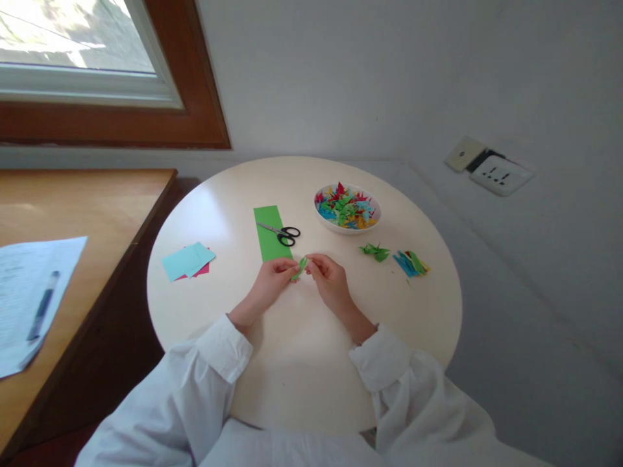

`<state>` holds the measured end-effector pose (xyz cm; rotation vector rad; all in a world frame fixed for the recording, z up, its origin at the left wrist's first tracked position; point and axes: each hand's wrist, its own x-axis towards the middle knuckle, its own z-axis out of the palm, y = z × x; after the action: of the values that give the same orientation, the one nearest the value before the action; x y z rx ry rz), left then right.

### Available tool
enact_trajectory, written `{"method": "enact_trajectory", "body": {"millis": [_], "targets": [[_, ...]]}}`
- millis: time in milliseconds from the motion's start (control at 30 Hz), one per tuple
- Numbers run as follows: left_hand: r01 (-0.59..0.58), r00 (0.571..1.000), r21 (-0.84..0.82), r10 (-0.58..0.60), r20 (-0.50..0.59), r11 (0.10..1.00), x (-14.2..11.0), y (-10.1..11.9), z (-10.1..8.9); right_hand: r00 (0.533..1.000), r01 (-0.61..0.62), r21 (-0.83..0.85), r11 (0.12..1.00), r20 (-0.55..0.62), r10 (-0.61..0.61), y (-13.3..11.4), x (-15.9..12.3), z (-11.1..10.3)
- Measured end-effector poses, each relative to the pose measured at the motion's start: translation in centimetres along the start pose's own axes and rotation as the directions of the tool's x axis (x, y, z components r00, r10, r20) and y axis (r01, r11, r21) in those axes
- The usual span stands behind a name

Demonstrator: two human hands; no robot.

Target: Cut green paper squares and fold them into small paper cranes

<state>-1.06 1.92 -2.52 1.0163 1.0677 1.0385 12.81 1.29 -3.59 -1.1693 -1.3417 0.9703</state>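
Between my two hands is a small folded piece of green paper [300, 267], held above the middle of the round table. My left hand [276, 280] pinches its lower left part. On its upper right end, the fingertips of my right hand [330, 279] are closed. The exact folds are too small to make out. Just beyond my left hand lies a green paper strip [267, 224], its near end partly hidden by the fingers. Scissors [281, 233] with black handles rest across this strip, blades pointing left.
A white bowl [335, 227] of many-coloured folded paper cranes stands at the back right. Nearer are green folded cranes [374, 251] and a pile of paper strips [411, 263]. Light blue and red paper squares [189, 261] lie left on the round table [302, 370]. A wooden desk [97, 201] adjoins.
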Motion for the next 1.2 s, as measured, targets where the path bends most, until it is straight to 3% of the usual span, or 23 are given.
{"method": "enact_trajectory", "body": {"millis": [167,400,667,833,1033,1200], "targets": [[-0.005,1.0,-0.092,0.003,-0.023,0.996,-0.1,0.1,0.2,0.989,0.15,-0.091,0.985,-0.004,-0.151,-0.1,-0.7,0.6],[-0.069,0.997,-0.102,0.07,0.009,0.992,0.0,-0.7,0.3,0.993,0.093,-0.076,0.993,-0.064,-0.098,0.2,-1.0,1.4],[-0.004,0.999,-0.246,-0.004,-0.033,0.969,-0.8,0.5,0.3,0.937,0.346,-0.232,0.909,0.039,-0.347,-0.1,-1.5,1.2],[-0.042,0.997,-0.225,0.028,-0.067,0.973,-0.9,0.4,0.2,0.929,0.365,-0.252,0.896,0.026,-0.37,0.1,-1.5,1.2],[-0.161,0.987,-0.129,0.16,-0.013,0.979,-0.7,-0.1,0.1,0.928,0.366,-0.263,0.893,0.032,-0.371,0.3,-1.4,1.1],[-0.185,0.983,-0.067,0.185,-0.004,0.98,-0.7,0.1,-0.1,0.921,0.386,-0.256,0.886,0.041,-0.389,0.5,-1.4,1.0]]}}
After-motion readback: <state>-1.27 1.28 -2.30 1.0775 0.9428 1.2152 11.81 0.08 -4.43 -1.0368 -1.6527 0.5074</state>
